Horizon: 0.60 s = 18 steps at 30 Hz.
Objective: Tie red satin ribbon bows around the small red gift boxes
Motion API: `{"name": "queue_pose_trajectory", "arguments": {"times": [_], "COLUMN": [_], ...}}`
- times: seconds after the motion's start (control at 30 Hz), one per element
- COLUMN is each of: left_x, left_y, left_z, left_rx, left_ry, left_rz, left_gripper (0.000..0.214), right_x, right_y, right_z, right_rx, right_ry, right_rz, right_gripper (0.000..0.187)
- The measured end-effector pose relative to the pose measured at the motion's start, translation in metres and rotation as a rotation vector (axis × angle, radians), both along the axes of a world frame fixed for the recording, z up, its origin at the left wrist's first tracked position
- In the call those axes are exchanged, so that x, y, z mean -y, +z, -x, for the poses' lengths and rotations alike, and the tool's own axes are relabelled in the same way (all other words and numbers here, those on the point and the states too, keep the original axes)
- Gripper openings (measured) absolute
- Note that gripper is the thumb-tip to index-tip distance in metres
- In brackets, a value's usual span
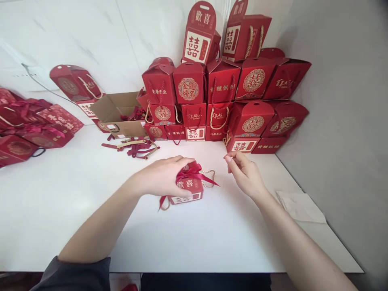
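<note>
Red and gold over white

The box (pixel 195 186) is red, lettered in white; its ribbon (pixel 194 175) is glossy crimson. Towards one o'clock, the stack (pixel 222 91) is red, patterned with gold medallions (pixel 254 80) and cream panels (pixel 196 46) lettered in red. Strips (pixel 135 148) at ten mix maroon and tan; the surface (pixel 194 238) is plain white.

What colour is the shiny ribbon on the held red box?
The shiny ribbon is crimson (head view).

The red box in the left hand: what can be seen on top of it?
A red ribbon bow lies on the red box, and the left hand partly covers it. Whatever the palm hides cannot be seen.
</note>
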<state>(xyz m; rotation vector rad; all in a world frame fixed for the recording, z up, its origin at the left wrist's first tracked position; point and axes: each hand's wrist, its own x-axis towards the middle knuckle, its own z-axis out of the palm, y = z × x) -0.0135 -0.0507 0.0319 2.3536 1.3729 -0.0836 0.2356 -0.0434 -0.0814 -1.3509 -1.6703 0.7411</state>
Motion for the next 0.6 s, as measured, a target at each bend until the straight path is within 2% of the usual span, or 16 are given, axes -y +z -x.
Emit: {"name": "queue_pose_trajectory", "arguments": {"times": [0.17, 0.3, 0.6], "left_x": [-0.006, -0.006, 0.008], "left_y": [0.011, 0.012, 0.009], "left_z": [0.052, 0.089, 0.148], "left_rx": [-0.049, -0.026, -0.182], "left_ry": [0.106, 0.233, 0.484], "left_rz": [0.066, 0.13, 0.07], "left_gripper": [0.088, 0.092, 0.092], "right_x": [0.001, 0.0, -0.002], "right_y": [-0.004, -0.01, -0.017], "right_z": [0.002, 0.003, 0.007], "right_rx": [0.107, 0.157, 0.218], "right_ry": [0.039, 0.057, 0.099], "right_rz": [-0.022, -0.027, -0.009], "right_gripper": [0.027, 0.027, 0.024]}}
